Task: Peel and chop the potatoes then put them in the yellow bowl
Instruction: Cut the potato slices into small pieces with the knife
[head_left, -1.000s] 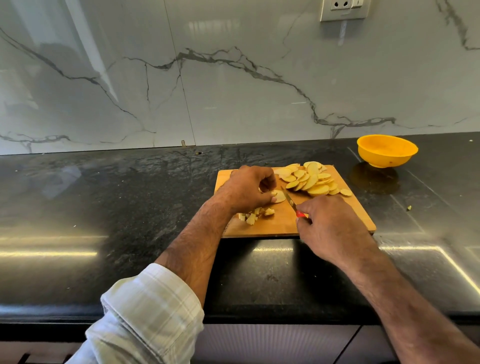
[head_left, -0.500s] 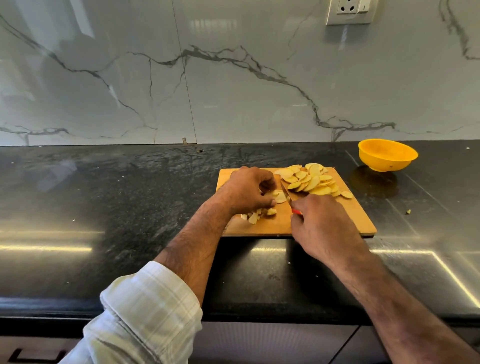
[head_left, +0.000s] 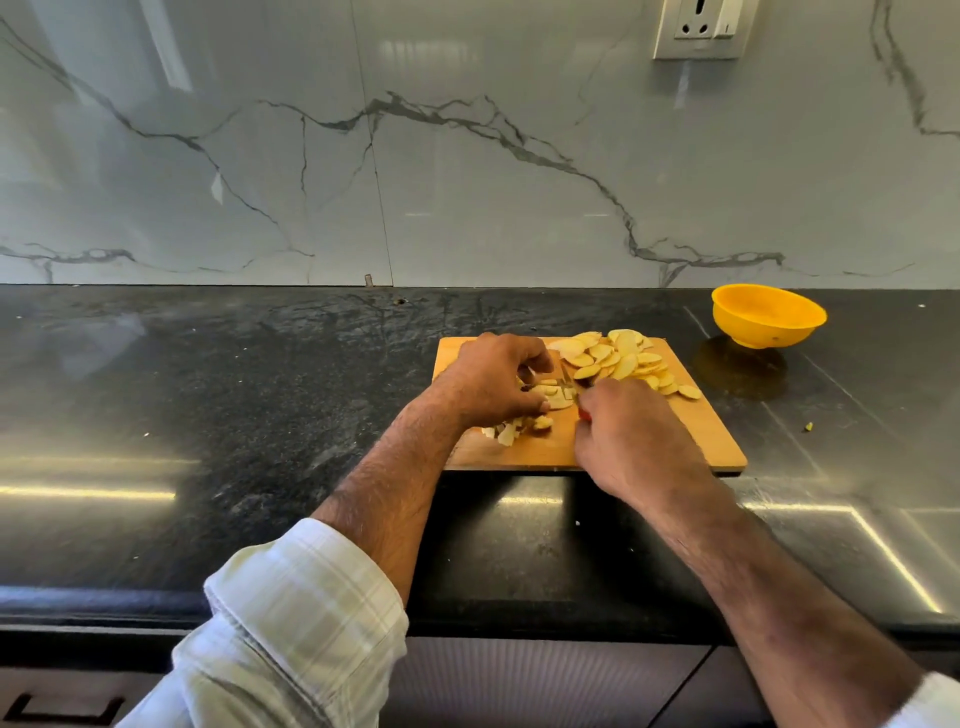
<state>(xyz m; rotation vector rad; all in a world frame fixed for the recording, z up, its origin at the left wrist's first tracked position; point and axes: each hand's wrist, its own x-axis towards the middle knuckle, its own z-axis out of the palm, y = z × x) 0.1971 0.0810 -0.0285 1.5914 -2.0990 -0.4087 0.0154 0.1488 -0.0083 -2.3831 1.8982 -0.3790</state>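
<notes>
right hand (head_left: 631, 441) grips a red-handled knife (head_left: 569, 382); left hand (head_left: 493, 382) pinches potato slices (head_left: 553, 397) on the cutting board (head_left: 691, 441). wet, light, likely slippery, they want holding near the cut. yellow bowl (head_left: 769, 317) sits apart on the counter (head_left: 208, 415).

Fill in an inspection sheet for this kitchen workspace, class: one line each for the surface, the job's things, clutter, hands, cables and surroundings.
Surface: black stone counter, glossy with light streaks.
Job's things: wooden cutting board holds a heap of potato slices at its far right and small chopped pieces near the left hand; the yellow bowl stands apart, right of the board, with no potato seen in it.
Clutter: a small scrap on the counter right of the board.
Hands: left hand holds down potato pieces; right hand grips a knife with a red handle.
Cables: nothing seen.
Surroundings: marble-look wall with a wall socket.
</notes>
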